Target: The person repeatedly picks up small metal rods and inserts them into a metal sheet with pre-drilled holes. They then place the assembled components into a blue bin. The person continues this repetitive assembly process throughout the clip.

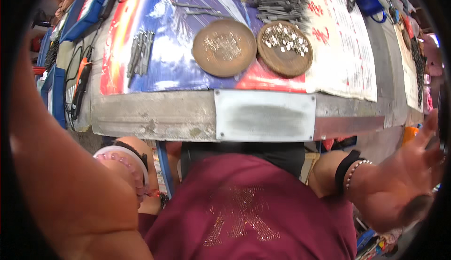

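Right hand (413, 175): spread open, empty, off the bench's right end. Left hand: out of view; only my raised left forearm (70, 180) shows, grip cannot be told. Nearest work items: two round brown trays, one (224, 47) of fine bits, one (284, 48) of small pale metal pieces. Judged step: between picks; a reach forward is needed. Bench (155, 114): worn metal, poster-covered, metal rods (140, 53) left, cluttered stall around.
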A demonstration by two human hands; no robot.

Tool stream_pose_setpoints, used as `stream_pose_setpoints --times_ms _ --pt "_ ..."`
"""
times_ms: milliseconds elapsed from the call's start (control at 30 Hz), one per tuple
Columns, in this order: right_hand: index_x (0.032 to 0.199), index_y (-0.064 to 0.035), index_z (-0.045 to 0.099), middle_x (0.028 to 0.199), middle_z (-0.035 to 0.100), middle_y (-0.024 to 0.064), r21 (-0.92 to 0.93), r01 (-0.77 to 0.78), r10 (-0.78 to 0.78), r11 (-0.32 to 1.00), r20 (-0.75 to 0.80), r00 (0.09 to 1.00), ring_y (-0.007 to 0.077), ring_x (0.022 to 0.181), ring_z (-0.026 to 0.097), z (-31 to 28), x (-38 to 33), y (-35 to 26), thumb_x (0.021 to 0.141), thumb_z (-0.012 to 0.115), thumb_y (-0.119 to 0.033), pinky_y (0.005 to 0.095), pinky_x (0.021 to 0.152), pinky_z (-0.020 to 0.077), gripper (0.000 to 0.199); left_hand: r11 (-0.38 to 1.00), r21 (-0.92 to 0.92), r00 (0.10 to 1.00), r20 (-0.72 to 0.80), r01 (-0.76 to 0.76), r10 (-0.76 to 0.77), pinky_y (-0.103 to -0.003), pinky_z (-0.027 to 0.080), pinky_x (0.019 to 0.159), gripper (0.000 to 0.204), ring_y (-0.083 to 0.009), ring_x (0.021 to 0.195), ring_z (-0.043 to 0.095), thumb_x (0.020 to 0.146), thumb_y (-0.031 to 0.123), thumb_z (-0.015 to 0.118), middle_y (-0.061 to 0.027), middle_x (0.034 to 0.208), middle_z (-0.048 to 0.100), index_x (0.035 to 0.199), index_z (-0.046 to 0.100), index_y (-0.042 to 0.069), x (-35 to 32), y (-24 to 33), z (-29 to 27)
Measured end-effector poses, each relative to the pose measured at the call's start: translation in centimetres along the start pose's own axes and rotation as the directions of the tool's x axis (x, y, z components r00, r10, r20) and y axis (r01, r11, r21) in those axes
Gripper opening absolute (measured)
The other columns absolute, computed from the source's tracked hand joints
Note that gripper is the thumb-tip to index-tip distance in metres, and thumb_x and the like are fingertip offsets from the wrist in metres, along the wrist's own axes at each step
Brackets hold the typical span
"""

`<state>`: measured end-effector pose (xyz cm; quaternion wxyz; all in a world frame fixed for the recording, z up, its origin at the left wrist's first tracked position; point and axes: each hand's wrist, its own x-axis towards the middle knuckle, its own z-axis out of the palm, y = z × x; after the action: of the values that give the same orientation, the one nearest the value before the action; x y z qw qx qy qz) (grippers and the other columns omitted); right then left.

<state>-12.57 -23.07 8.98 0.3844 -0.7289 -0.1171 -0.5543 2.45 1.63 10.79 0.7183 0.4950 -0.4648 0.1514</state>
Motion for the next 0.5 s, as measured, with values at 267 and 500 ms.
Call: stream_pose_setpoints --times_ms 267,500 --pt "0.110 0.0023 0.051 0.106 0.058 0.0226 0.127 -0.637 0.614 0.760 0.179 0.769 0.0226 0.086 0.061 4.1 -6.5 -0.6 0.083 0.052 0.011 0.0330 0.076 0.0539 0.028 0.896 0.221 0.920 -0.010 0.384 -0.392 -0.044 0.040 0.105 0.049 -0.0282 0.122 0.053 0.087 -0.005 0.043 -0.0215 0.131 0.054 0.136 0.044 -0.005 0.6 -6.4 -3.7" --pt "0.101 0.0053 0.057 0.098 0.063 0.0190 -0.018 -0.756 0.692 0.655 0.416 0.590 0.0217 0.080 0.065 4.3 -8.3 0.0 0.083 0.056 0.012 0.0306 0.071 0.0534 0.020 0.623 0.668 0.756 0.136 0.407 -0.640 -0.027 0.047 0.087 0.024 -0.0139 0.095 0.061 0.088 0.000 0.056 -0.0070 0.103 0.067 0.111 0.065 0.001 0.8 -13.5 -5.1"
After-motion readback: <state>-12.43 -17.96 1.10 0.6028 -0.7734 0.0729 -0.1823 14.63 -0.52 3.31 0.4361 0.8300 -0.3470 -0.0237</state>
